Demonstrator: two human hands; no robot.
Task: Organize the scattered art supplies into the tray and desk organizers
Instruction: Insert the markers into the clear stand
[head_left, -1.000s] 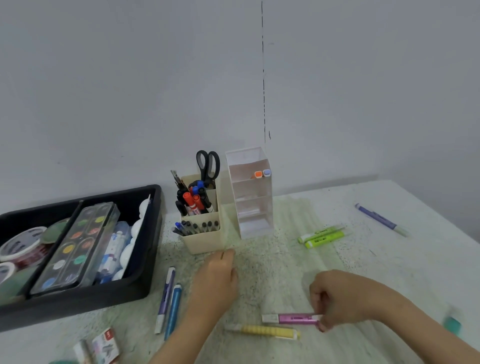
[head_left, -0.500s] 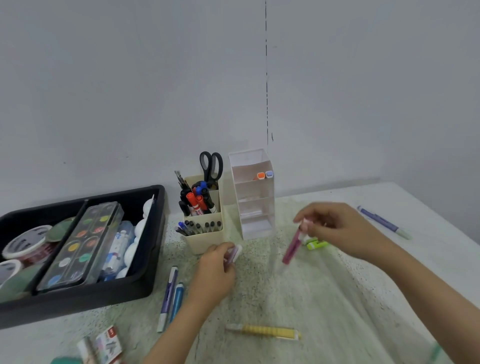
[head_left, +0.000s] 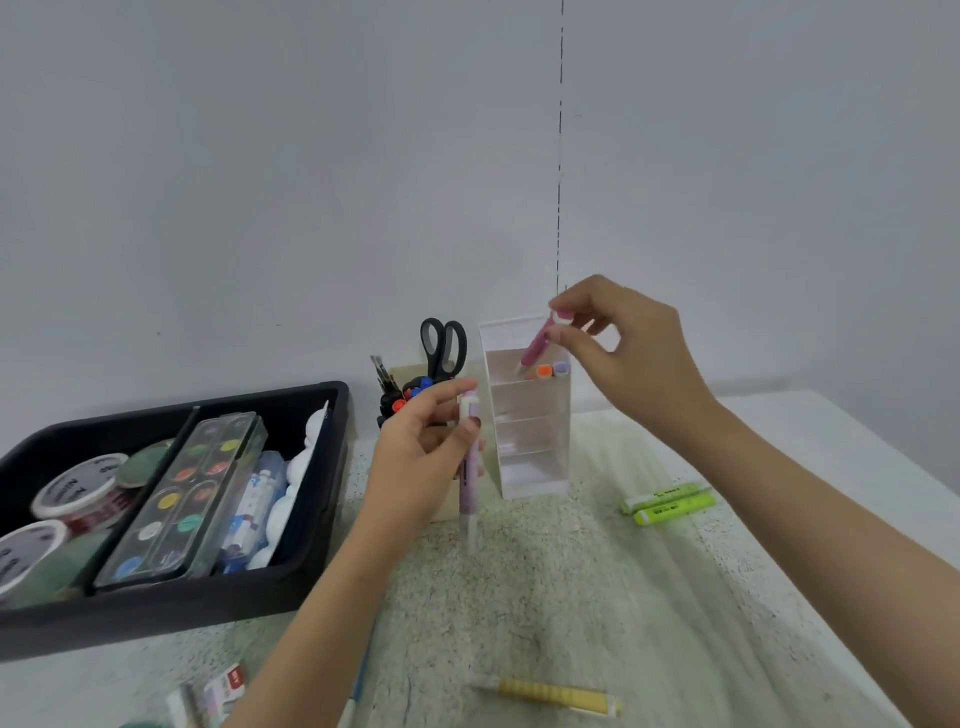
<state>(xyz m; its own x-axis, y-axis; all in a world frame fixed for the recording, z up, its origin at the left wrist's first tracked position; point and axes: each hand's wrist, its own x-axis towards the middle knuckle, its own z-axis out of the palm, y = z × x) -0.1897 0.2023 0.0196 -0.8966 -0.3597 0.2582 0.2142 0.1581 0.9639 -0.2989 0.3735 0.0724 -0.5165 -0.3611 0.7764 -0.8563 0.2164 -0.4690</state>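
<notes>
Our right hand (head_left: 634, 358) has its grip clamped on a pink marker (head_left: 537, 345), thumb and fingertips pinching the white top end. The marker tilts down to the left from the grip. Its lower tip is inside the top, farthest compartment of the white tiered organizer (head_left: 530, 447), beside an orange cap (head_left: 544, 371) and a lilac cap (head_left: 561, 368).

Our left hand (head_left: 415, 467) grips a purple marker (head_left: 469, 467) upright, just left of the organizer. Most of its barrel hangs below the fingers.

Two green highlighters (head_left: 670, 501) lie to the right on the counter (head_left: 571, 597); their dark print is too small to read. A yellow marker (head_left: 550, 693) lies near us. At left, a black tray (head_left: 208, 613) holds a paint palette (head_left: 192, 493) and tape rolls (head_left: 78, 488) with blurred lettering.
</notes>
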